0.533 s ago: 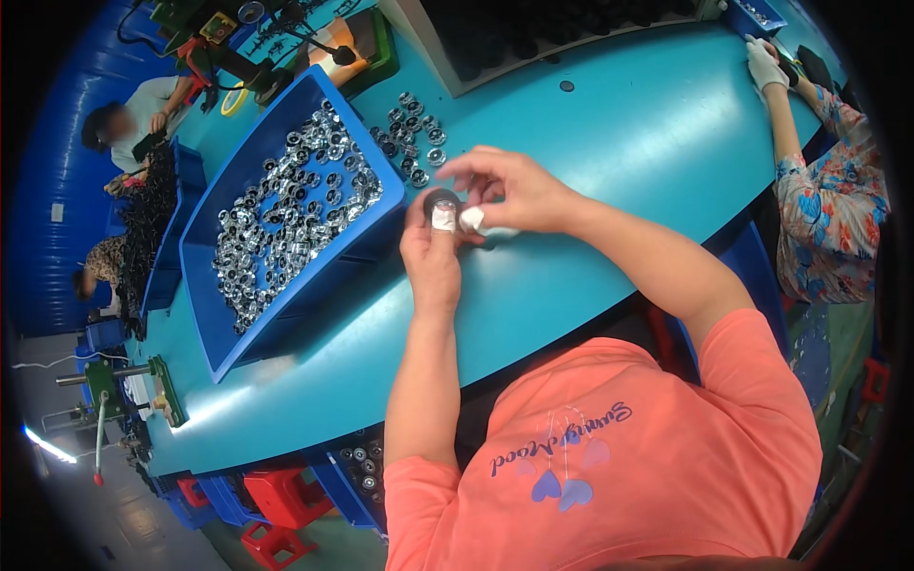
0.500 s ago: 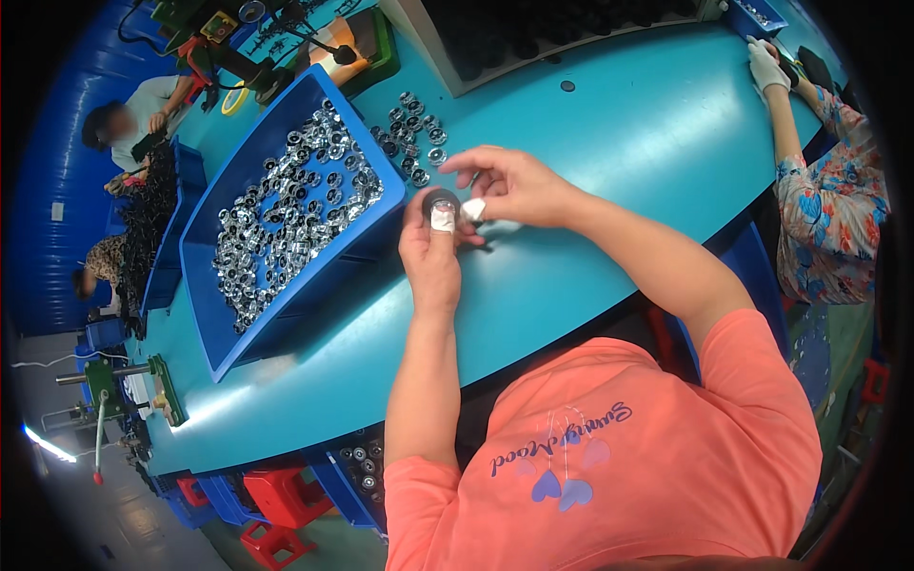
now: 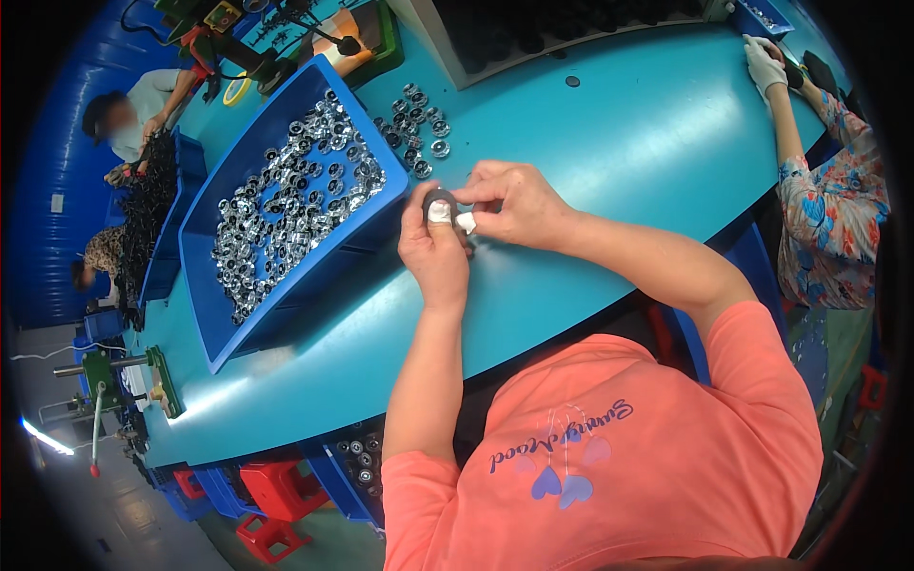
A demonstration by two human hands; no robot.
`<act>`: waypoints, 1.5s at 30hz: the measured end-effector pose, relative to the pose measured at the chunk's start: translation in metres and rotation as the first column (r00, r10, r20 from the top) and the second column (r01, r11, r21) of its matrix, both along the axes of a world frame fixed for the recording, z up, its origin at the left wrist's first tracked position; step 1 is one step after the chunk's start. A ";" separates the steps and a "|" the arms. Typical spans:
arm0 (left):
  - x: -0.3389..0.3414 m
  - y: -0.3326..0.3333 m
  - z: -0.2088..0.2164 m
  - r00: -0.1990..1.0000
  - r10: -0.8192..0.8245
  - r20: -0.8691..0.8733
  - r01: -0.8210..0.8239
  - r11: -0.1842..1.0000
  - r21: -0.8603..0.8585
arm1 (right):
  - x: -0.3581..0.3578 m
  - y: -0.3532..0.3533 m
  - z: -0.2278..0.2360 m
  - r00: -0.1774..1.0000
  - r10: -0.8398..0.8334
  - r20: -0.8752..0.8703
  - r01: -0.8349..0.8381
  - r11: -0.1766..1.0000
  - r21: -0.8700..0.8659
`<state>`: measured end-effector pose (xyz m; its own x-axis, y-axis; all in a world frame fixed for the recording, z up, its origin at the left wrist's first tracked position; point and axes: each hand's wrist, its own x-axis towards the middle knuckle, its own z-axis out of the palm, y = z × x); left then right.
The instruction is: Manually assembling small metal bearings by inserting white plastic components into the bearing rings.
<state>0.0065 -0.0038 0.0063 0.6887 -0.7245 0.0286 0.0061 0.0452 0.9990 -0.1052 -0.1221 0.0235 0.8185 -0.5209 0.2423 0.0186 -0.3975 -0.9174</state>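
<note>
My left hand (image 3: 436, 257) is closed around a small dark round part (image 3: 430, 198), held upright over the table near the blue bin's corner. White wrapping covers the tip of my left thumb and hides some of the part. My right hand (image 3: 522, 206) comes in from the right with bent fingers, its fingertips at the part's edge; white wrapping (image 3: 466, 222) covers that thumb tip too. Whether the right fingers pinch anything of their own is too small to make out. Beside my hands, the large blue bin (image 3: 286, 319) holds many shiny silver ring-shaped pieces (image 3: 286, 214).
Several more silver pieces (image 3: 416, 119) lie loose on the turquoise table (image 3: 657, 124) beyond the bin. A green hand press (image 3: 105, 381) stands at the far left. A gloved co-worker's hand (image 3: 764, 68) is at the far right; another person (image 3: 143, 114) works at the upper left.
My right hand has come down and its fingers have closed onto the dark round part, where they were raised and apart before. My left hand has stayed nearly in place.
</note>
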 end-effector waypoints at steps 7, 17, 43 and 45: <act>0.003 -0.010 0.005 0.962 -0.226 -0.151 0.204 0.968 -0.144 | 0.005 -0.033 -0.001 0.987 0.132 -0.093 -0.056 0.821 0.569; -0.005 -0.011 0.000 0.976 -0.216 -0.025 0.216 0.976 -0.003 | 0.009 -0.034 -0.014 0.985 0.152 -0.081 -0.074 0.795 0.602; -0.017 0.098 0.038 0.921 -0.078 0.382 0.021 0.988 0.150 | -0.004 -0.051 -0.003 0.973 0.222 -0.057 -0.127 0.728 0.673; -0.015 0.178 0.042 0.865 -0.032 0.500 -0.137 0.945 0.298 | -0.007 -0.066 0.003 0.976 0.186 -0.112 -0.074 0.771 0.632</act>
